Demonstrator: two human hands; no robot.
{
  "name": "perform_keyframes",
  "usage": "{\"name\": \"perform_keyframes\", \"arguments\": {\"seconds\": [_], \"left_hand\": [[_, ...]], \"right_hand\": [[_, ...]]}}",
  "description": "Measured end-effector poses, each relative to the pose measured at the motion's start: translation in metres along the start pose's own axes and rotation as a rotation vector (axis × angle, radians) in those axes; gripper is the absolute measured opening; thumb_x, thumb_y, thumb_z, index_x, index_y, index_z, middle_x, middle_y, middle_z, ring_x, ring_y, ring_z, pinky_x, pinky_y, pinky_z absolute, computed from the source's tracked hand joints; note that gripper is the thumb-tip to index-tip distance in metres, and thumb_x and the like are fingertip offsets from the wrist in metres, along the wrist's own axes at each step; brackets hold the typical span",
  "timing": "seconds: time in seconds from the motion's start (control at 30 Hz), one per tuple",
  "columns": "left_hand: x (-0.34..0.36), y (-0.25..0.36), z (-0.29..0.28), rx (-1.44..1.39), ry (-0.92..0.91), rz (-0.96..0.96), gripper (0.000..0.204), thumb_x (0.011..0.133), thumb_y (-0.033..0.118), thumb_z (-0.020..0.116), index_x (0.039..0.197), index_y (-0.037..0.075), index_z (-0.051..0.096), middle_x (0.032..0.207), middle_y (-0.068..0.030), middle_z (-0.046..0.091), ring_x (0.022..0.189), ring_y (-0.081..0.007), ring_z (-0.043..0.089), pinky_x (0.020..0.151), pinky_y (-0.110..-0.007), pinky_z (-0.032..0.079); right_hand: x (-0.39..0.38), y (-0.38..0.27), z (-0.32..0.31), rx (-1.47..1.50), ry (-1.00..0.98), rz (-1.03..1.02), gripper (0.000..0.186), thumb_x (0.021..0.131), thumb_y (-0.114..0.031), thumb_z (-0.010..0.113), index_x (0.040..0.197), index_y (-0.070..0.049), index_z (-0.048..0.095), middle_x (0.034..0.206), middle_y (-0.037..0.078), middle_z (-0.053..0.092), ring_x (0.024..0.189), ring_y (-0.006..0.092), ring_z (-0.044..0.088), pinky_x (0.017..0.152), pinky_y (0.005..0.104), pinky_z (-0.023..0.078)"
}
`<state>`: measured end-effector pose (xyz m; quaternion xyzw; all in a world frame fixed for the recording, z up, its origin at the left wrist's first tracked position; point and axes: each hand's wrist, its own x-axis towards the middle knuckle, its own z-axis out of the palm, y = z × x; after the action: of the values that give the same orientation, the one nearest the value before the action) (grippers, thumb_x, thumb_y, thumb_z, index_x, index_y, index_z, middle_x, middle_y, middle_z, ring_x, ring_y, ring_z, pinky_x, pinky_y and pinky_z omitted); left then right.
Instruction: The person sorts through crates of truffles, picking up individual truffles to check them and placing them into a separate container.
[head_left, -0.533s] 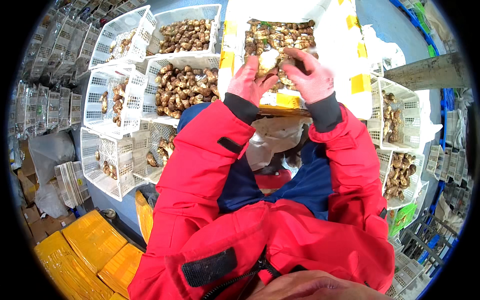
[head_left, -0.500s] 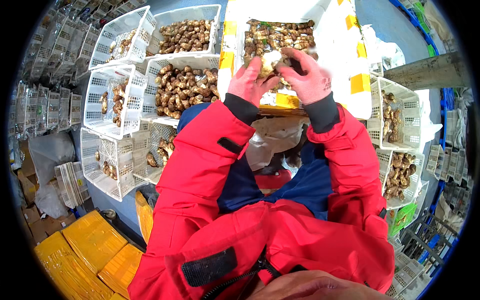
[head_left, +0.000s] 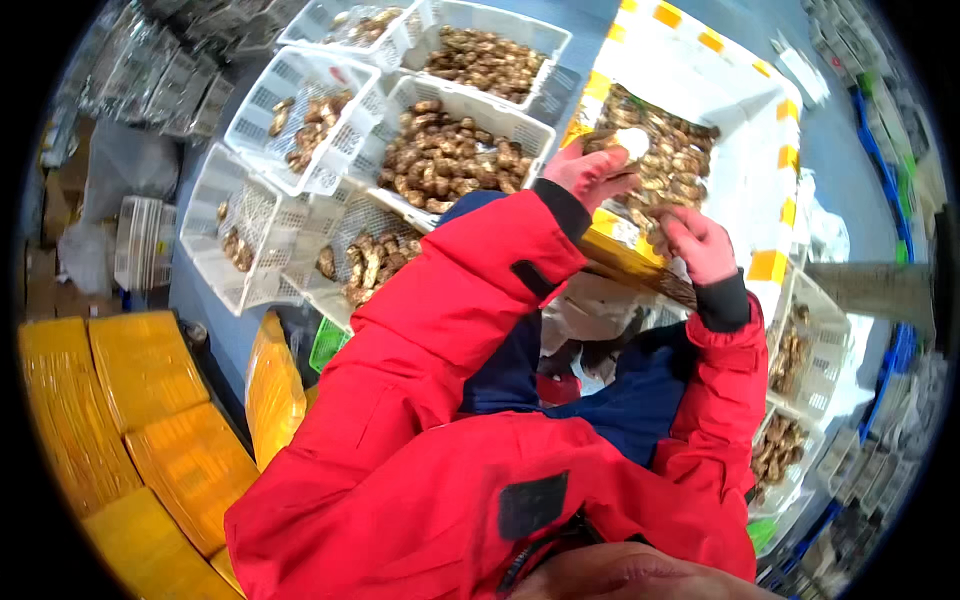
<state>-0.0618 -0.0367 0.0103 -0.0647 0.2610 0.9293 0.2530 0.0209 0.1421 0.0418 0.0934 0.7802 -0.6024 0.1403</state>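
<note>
In my pink-gloved left hand [head_left: 590,172] is a brown mushroom with a pale, whitish end [head_left: 631,143], gripped between thumb and fingers over the near left rim of a white foam box [head_left: 745,85]. Rows of brown-and-cream mushrooms [head_left: 682,150] lie inside that box, and yellow tape strips mark its rim. My right hand [head_left: 697,243], also gloved in pink, hovers at the box's near edge with its fingers curled together. Something small and brownish shows at its fingertips, too unclear to name.
To the left stand several white plastic baskets; a full mushroom basket [head_left: 545,125] is closest to the box. More baskets [head_left: 800,350] with mushrooms sit at right. Yellow-wrapped cartons [head_left: 150,370] are stacked at lower left. A grey post [head_left: 870,290] stands at right.
My view has turned, so the box and baskets sit further right. My hands have moved apart; the left one has the mushroom, while the right has drawn back toward the box's near edge.
</note>
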Motion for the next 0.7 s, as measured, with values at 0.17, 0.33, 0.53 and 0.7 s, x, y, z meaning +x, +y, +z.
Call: {"name": "perform_keyframes", "arguments": {"seconds": [0.17, 0.33, 0.53, 0.7], "left_hand": [[-0.041, 0.077, -0.046, 0.033, 0.018, 0.227, 0.031, 0.077, 0.004, 0.051, 0.103, -0.01, 0.042, 0.092, -0.023, 0.056, 0.083, -0.0366, 0.056, 0.075, -0.048, 0.048], [-0.115, 0.16, -0.181, -0.139, -0.229, 0.216, 0.022, 0.075, 0.001, 0.054, 0.095, -0.007, 0.05, 0.093, -0.0188, 0.055, 0.082, -0.0342, 0.056, 0.073, -0.045, 0.049], [-0.19, 0.276, -0.323, -0.282, 0.576, 0.508, 0.015, 0.078, 0.008, 0.057, 0.089, -0.001, 0.053, 0.085, -0.0146, 0.057, 0.085, -0.0276, 0.055, 0.075, -0.039, 0.049], [-0.224, 0.325, -0.396, 0.09, 1.03, 0.656, 0.047, 0.078, 0.03, 0.055, 0.115, 0.004, 0.041, 0.116, -0.0125, 0.044, 0.106, -0.0256, 0.044, 0.087, -0.043, 0.039]], "right_hand": [[0.001, 0.017, 0.029, 0.03, 0.022, -0.017, 0.023, 0.084, -0.015, 0.049, 0.102, -0.002, 0.057, 0.068, -0.002, 0.054, 0.055, 0.0031, 0.044, 0.05, 0.0165, 0.034], [0.008, 0.04, 0.026, 0.039, 0.029, 0.005, 0.028, 0.086, -0.018, 0.048, 0.109, -0.003, 0.053, 0.075, 0.002, 0.058, 0.057, 0.0049, 0.048, 0.049, 0.016, 0.034], [-0.005, 0.032, 0.005, -0.015, 0.026, 0.028, 0.03, 0.086, -0.018, 0.047, 0.109, -0.001, 0.052, 0.072, 0.001, 0.056, 0.054, 0.0056, 0.046, 0.049, 0.0177, 0.034], [0.031, 0.018, 0.0, -0.115, 0.028, 0.024, 0.027, 0.084, -0.02, 0.05, 0.099, 0.0, 0.056, 0.066, 0.001, 0.053, 0.056, 0.0073, 0.046, 0.051, 0.0218, 0.037]]}}
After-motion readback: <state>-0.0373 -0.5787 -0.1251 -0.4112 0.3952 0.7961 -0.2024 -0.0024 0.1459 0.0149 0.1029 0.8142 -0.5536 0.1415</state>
